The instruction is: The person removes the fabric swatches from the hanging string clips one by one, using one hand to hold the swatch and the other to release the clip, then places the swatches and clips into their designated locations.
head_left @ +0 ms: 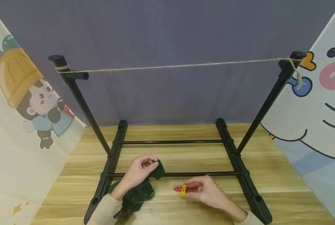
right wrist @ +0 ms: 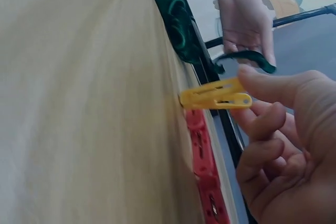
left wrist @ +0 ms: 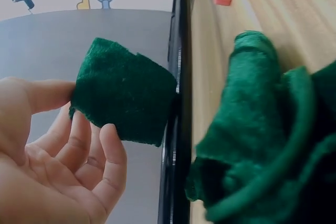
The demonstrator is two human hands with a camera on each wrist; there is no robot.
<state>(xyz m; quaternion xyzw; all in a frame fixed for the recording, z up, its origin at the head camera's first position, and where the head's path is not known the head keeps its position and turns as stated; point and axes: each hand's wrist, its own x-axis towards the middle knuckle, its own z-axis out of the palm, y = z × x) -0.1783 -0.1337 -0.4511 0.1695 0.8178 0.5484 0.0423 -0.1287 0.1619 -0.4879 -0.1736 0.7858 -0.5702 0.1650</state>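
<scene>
My left hand (head_left: 137, 173) pinches a small, roughly square dark green cloth (left wrist: 123, 93) by its edge between thumb and fingers. Below it, by the left forearm, lies a crumpled heap of green velvety cloth (head_left: 140, 195); whether other pieces make up that heap I cannot tell. A yellow clothespin (right wrist: 215, 95) is pinched between the thumb and fingers of my right hand (head_left: 208, 192), its far end just above the tabletop. Red clothespins (right wrist: 202, 153) lie in a row on the wood beside the right hand, which partly hides them in the head view.
A black frame with two uprights (head_left: 84, 109) stands around the hands, its crossbar (head_left: 198, 174) running low just beyond them. A twine line (head_left: 167, 66) stretches between the upright tops. Something small and yellow (head_left: 220, 187) shows behind the right hand.
</scene>
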